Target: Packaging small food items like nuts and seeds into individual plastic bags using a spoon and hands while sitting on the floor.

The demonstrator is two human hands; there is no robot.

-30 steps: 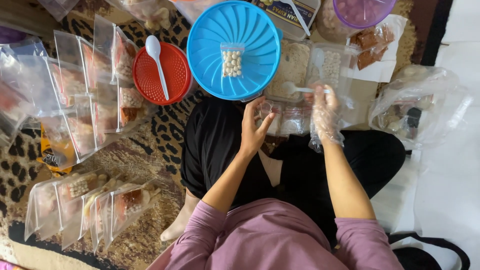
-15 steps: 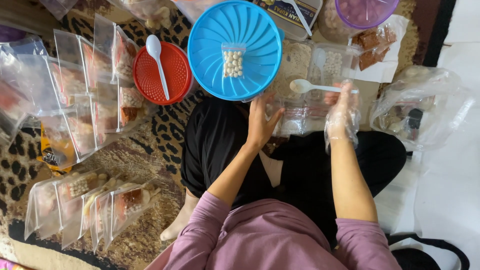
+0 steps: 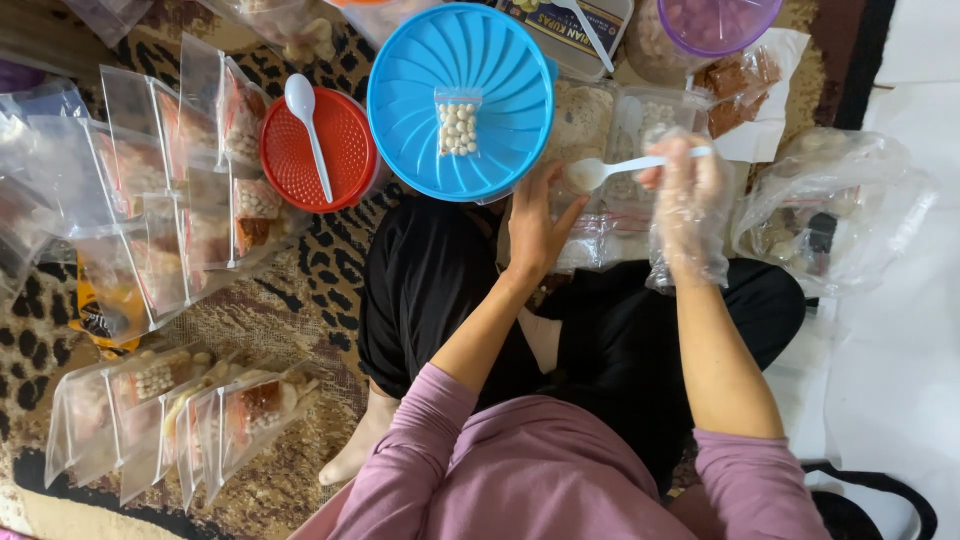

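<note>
The blue lid (image 3: pixel 460 100) serves here as the landmark. On its middle lies one small bag (image 3: pixel 458 122) filled with pale round pieces and already closed.

Just right of the blue lid, the right hand (image 3: pixel 685 200), inside a thin plastic glove, pinches the handle of a white spoon (image 3: pixel 620 168); the bowl of the spoon points toward the lid and seems to carry something pale. Below the lid's right edge, the left hand (image 3: pixel 535 225) is bare, with its fingers spread and lightly curved on a clear bag (image 3: pixel 590 240) that rests on the lap. I cannot tell if this bag is open or how full it is.

Behind the spoon, right of the lid, stand clear tubs (image 3: pixel 625 125) with food, so I judge that the filling of this bag is in progress.

Much looks already done: left of the lid many filled bags (image 3: pixel 180 200) lie in rows on the leopard-pattern rug (image 3: pixel 310 290), and further below and to the left lies a second group (image 3: pixel 170 410). A red lid (image 3: pixel 318 150) with another spoon (image 3: pixel 308 125) touches the blue lid on its left side. The tubs are not empty, so more bags probably remain to be filled.
</note>
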